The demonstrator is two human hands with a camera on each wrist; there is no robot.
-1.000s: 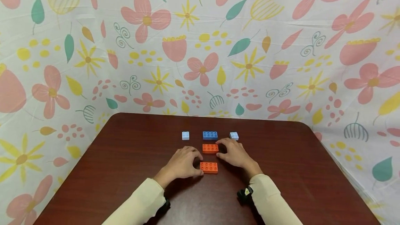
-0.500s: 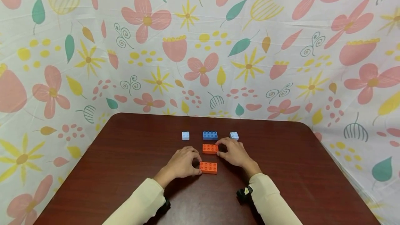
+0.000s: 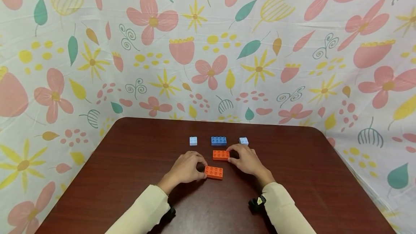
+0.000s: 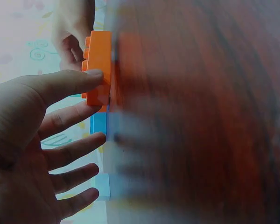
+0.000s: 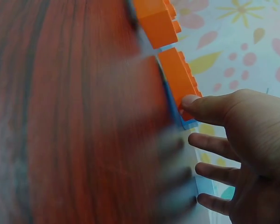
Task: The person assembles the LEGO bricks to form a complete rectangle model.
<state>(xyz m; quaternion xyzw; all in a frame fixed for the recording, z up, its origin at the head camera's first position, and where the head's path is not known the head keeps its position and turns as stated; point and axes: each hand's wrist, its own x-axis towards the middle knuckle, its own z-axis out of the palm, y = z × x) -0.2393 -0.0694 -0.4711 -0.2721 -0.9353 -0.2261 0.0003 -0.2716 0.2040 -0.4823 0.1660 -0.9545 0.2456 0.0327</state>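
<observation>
Two orange toy building bricks with studs on top are at the middle of the table. My left hand (image 3: 187, 167) pinches the nearer orange brick (image 3: 214, 172) at its left end, thumb on the near side; that brick sits slightly askew. At the right end of the farther orange brick (image 3: 220, 155), my right hand (image 3: 246, 159) holds it between thumb and index finger. In the left wrist view, the thumb presses the brick's side (image 4: 99, 56) while the other fingers spread. The right wrist view has the thumb on the farther brick (image 5: 177, 74), its index finger mostly hidden.
Just behind the farther orange brick lies a blue brick (image 3: 219, 141). Small light blue bricks flank it, one on the left (image 3: 193, 141) and one on the right (image 3: 243, 141), close to my right fingers. A flowered cloth (image 3: 208, 46) hangs behind the dark wooden table (image 3: 136, 147).
The nearer orange brick has slid left and slightly away with my left hand, turning a little. My right hand and the farther orange brick have shifted slightly right.
</observation>
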